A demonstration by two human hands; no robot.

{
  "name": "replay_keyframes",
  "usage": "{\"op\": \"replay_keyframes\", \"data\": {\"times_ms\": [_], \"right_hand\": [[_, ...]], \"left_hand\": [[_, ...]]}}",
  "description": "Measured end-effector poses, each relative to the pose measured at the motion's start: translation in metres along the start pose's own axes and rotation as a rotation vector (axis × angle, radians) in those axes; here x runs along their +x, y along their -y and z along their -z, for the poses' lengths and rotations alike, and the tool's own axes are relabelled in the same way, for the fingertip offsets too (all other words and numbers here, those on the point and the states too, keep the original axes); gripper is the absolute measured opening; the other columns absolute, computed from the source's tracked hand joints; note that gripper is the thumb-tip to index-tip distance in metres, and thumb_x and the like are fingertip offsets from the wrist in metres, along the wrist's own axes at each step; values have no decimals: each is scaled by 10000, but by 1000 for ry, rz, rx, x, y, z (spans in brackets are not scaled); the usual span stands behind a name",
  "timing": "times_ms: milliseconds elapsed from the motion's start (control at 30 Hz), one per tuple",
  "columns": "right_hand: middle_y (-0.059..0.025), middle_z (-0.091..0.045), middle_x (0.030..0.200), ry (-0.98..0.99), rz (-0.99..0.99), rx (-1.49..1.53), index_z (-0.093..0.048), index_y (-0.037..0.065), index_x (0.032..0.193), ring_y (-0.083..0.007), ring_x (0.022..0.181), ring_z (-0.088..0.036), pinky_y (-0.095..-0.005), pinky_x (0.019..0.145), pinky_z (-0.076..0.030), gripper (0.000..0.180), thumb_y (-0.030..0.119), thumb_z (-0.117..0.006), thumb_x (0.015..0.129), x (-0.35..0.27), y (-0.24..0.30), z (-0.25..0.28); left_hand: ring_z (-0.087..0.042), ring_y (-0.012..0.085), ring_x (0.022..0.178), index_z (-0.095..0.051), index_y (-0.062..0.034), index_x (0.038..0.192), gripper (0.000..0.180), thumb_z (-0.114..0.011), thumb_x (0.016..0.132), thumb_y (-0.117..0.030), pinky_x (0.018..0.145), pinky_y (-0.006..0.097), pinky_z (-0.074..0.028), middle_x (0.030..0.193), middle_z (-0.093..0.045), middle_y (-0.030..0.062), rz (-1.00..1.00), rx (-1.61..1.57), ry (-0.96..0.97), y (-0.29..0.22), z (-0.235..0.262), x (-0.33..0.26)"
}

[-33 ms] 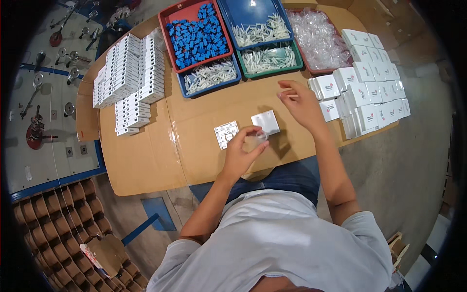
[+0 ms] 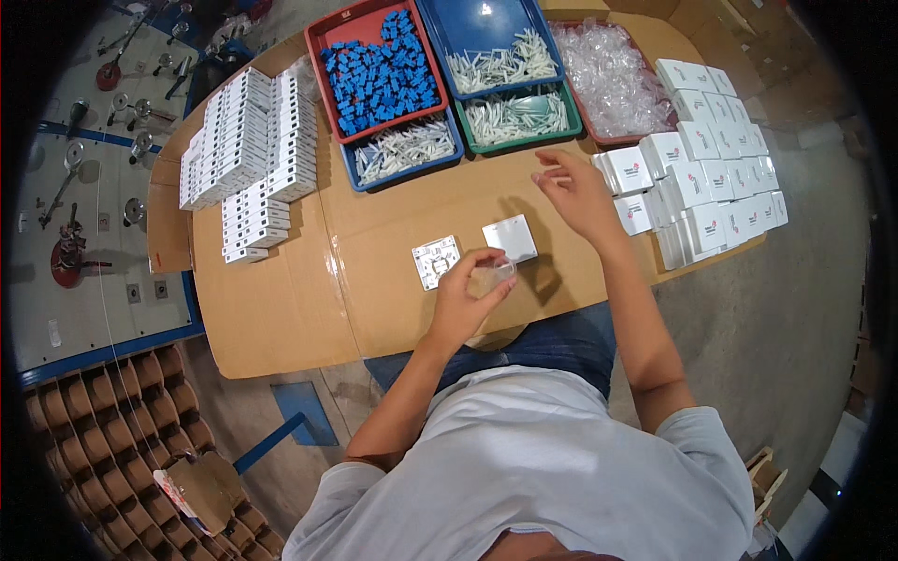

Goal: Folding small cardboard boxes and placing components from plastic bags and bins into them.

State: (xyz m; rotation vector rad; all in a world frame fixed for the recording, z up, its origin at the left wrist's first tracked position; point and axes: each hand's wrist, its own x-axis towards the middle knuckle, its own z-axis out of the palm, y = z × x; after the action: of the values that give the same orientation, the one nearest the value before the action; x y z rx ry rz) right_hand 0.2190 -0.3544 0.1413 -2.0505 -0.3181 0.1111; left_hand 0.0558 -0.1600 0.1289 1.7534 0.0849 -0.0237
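Observation:
My left hand (image 2: 463,297) is closed on a small clear plastic piece (image 2: 503,271), held between thumb and fingers just above the cardboard. Close beyond this hand lies a white square plate (image 2: 436,261) with cut-outs and fittings on its face. A plain white square cover (image 2: 511,237) rests beside it to the right, partly behind the clear piece. My right hand (image 2: 578,196) is raised over the cardboard, left of the stacked white boxes (image 2: 716,178). Its fingers are bent and apart, and nothing shows between them.
Cardboard (image 2: 281,318) covers the table. Along its far side stand a red tray of blue parts (image 2: 383,79), blue and green trays of white pieces (image 2: 519,117), and a red tray of clear plastic pieces (image 2: 608,79). White units (image 2: 248,131) are stacked at left.

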Motion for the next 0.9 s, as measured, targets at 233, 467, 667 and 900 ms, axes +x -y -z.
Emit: {"op": "replay_keyframes", "data": {"times_ms": [233,467,667,900], "right_hand": [[-122,-687,1077,6,141,-387,-685,105,1214,-343,1008,-686,-452,862,-553,346,199,-736,885,98,-42,-43],[-96,-592,1166,99,126,-608,-681,179,1227,-327,1099,-631,-478,874,-565,478,268,-823,779,135,-59,-85],[-148,-516,1228,97,142,-726,-643,172,1271,-385,1170,-563,-507,871,-572,610,259,-865,709,148,-58,-94],[-168,-515,1201,49,319,-708,-629,138,1232,-405,1154,-548,-514,859,-566,571,200,-844,708,160,-88,-69]], "left_hand": [[-693,216,1059,-657,-16,1186,366,-800,870,-132,931,334,-528,1099,-722,115,-30,39,67,0,-5,-13],[-694,232,1051,-659,-29,1178,362,-800,872,-162,909,344,-537,1113,-715,114,-32,80,77,-1,3,-12],[-700,231,1034,-667,-42,1188,364,-801,873,-164,897,340,-542,1112,-719,110,-14,74,5,6,12,-9],[-707,227,1011,-673,-38,1190,368,-805,867,-153,891,334,-544,1114,-724,111,-48,57,-16,5,19,-1]]}}
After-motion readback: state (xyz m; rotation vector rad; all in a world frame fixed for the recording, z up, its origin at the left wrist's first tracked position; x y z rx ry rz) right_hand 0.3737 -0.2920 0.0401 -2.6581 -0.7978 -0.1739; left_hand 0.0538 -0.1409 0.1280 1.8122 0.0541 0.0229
